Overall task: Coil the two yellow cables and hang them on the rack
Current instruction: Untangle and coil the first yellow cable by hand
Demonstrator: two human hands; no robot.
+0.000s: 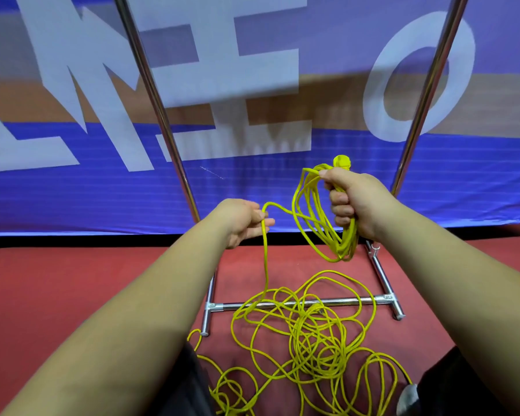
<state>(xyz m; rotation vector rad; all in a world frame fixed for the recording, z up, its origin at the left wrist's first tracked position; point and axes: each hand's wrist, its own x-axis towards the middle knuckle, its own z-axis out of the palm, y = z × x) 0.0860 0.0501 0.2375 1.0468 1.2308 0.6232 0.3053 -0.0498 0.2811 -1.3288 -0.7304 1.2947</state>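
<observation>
Yellow cable (346, 238) part-coiled aloft (rest tangled below) by rack (162, 121).

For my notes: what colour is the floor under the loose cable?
Red; the floor under the yellow cable shows best in the head view.

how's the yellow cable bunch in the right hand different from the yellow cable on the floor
The held coil is gathered into hanging loops; the floor pile is a loose tangle. The held coil is gripped in the right hand, off the ground; the floor pile lies on the red carpet, across the rack's base bar. The held coil looks smaller than the floor pile. Both are yellow, and a strand through the left hand joins them.
</observation>
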